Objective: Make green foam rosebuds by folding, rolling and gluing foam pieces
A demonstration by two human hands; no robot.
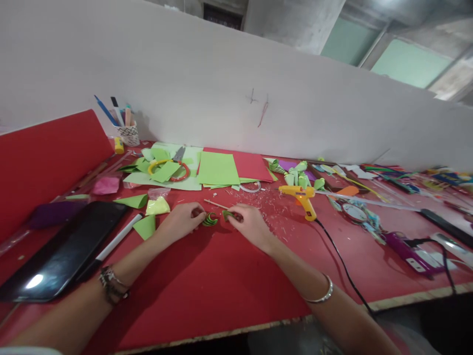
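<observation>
From my remote seat, the biggest thing is the white partition (221,88) along the far side. Below it is the table (221,291), covered in smooth red sheet with a raw wooden near edge. A stiff red board (48,153) leans at far left. Near left lies a glossy black tablet (62,251) with a white marker (118,241) beside it.

Flat matte green paper (218,168) lies at far centre. Left of it, scissors (173,165) with yellow and red handles rest on green offcuts. A yellow glue gun (301,197) stands right of centre, its black cord running off the near edge.

The left hand (181,219) and right hand (249,222) meet mid-table. The left grip is curled in at the left edge of a green paper curl (210,220), a layered C-shape lying on the table between the hands. I cannot tell whether it is pinching it. The right grip is closed on a small green strip (228,215) just right of the curl.

Several rolled green cones (299,175) lie finished at the far right, so I judge a fair share is done. The curl looks only partly shaped, and uncut paper remains. A thin wooden stick (216,203) lies just beyond the hands among pale glue crumbs.
</observation>
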